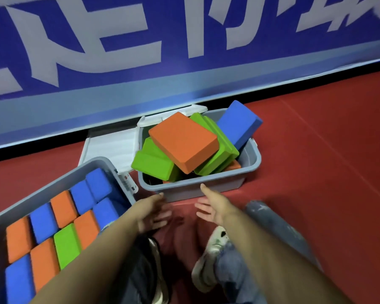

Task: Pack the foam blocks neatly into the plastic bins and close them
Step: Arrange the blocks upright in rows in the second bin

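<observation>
1. Left hand (155, 210): fingers spread and relaxed, holding nothing, just in front of the near wall of the far grey plastic bin (251, 159); motion-blurred, so contact with the bin can't be confirmed
2. Right hand (211, 205): also spread, palm facing inward, empty, thumb up near the same bin's front rim
3. Hands are apart, one towards each side of that bin's near wall
4. Far bin is uncovered, blocks heaped loosely: large orange foam block (184, 141) tilted on top, green foam blocks (155, 164) under and beside it, blue foam block (239, 123) leaning over the back right rim
5. White plastic lid (112, 148) lies flat on the red floor (327, 150) behind and left of that bin
6. Near grey plastic bin (59, 178) at lower left, also uncovered: blue, orange and green blocks (66, 244) stand packed in tidy rows
7. Blue banner with white lettering (119, 51) runs along the back
8. Person's white shoe (211, 255) and jeans visible below the hands
</observation>
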Demonstrator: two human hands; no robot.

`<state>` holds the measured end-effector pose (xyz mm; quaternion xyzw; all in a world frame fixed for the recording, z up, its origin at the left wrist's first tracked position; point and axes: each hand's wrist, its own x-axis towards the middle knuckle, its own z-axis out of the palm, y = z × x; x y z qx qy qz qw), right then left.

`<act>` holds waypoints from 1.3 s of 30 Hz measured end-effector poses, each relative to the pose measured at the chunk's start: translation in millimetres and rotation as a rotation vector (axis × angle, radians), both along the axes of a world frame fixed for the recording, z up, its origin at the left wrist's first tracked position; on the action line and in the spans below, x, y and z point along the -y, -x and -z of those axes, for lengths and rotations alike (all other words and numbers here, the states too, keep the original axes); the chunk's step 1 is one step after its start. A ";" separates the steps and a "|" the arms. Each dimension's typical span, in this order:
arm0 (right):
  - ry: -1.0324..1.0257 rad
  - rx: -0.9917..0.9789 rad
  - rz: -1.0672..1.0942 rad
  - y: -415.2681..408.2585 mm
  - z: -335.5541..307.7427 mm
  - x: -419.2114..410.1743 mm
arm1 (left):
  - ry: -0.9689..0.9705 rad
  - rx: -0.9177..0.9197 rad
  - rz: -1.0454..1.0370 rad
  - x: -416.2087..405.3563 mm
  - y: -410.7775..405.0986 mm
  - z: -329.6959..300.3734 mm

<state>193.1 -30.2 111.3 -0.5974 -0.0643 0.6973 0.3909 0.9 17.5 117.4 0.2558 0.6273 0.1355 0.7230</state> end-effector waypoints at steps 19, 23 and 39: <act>0.030 -0.465 0.740 -61.5 111.2 -90.7 | 0.090 0.368 -0.919 -101.2 -36.6 105.9; 0.002 -0.423 0.755 -54.3 96.3 -84.0 | 0.120 0.379 -0.870 -88.9 -30.0 98.5; 0.308 -0.108 0.344 -35.7 69.9 51.0 | 0.223 0.348 -0.805 54.2 1.0 85.0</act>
